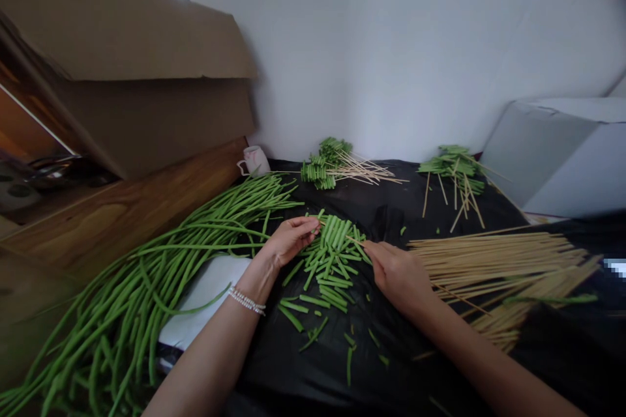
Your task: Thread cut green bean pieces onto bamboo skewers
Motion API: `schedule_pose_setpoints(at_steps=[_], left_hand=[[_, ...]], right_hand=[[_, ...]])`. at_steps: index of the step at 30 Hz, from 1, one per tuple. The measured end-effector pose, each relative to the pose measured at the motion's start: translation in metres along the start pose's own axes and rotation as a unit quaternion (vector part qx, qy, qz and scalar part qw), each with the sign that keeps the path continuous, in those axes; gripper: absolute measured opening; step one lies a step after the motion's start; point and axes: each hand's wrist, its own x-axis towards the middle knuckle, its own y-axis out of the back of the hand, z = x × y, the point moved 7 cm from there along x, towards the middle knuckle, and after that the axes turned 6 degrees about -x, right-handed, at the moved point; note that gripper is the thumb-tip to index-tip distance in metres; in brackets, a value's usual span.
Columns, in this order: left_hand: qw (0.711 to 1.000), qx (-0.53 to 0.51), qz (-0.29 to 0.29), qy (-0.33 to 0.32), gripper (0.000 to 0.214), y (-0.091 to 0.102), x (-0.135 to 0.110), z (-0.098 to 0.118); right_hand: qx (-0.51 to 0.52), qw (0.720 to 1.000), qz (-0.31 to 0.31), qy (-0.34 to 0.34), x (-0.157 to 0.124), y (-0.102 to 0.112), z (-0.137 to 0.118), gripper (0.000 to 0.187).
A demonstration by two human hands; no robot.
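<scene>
The two bare forearms (pixel 205 358) were nearest, coming in from the lower edge; a beaded bracelet (pixel 247 301) was around the left wrist. The right hand (pixel 398 277) was closed on a thin skewer (pixel 357 241), gripping it near its right end; the left hand (pixel 293 239) was pinched narrow at the far end of the same skewer, but I could not tell if a bean piece was also between the fingertips. A row of cut beans (pixel 336 230) sat across the skewer, between the two hands; below it, loose bean pieces (pixel 334 294) were scattered on a black sheet (pixel 278 374). At the left lay a big heap of long beans (pixel 195 231), partly over a white object (pixel 212 280); at the right, beside the right hand, was a pile of bare sticks (pixel 499 260). Farther back were two bunches of skewered beans, one in the middle (pixel 317 172) and one at the right (pixel 450 163); a mug (pixel 257 161) stood near the cardboard box (pixel 161 104).
</scene>
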Motion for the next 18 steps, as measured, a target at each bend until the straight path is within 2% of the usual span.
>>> schedule_pose_setpoints(at_steps=[7,11,14,18], left_hand=[[1.0,0.015,-0.008,0.005,0.028,-0.007,-0.004,-0.002],[0.994,0.103,-0.005,-0.043,0.03,-0.002,-0.004,0.011],[0.968,0.226,0.013,-0.108,0.033,0.006,-0.004,0.029],[0.906,0.389,0.045,-0.161,0.034,0.019,-0.004,0.046]], right_hand=[[-0.008,1.0,0.011,0.002,0.0,0.003,-0.002,0.033],[-0.012,1.0,0.009,0.001,0.002,0.004,0.0,0.032],[-0.017,1.0,0.022,-0.01,0.004,0.006,0.005,0.031],[-0.015,0.999,0.023,-0.019,0.005,0.007,0.012,0.031]])
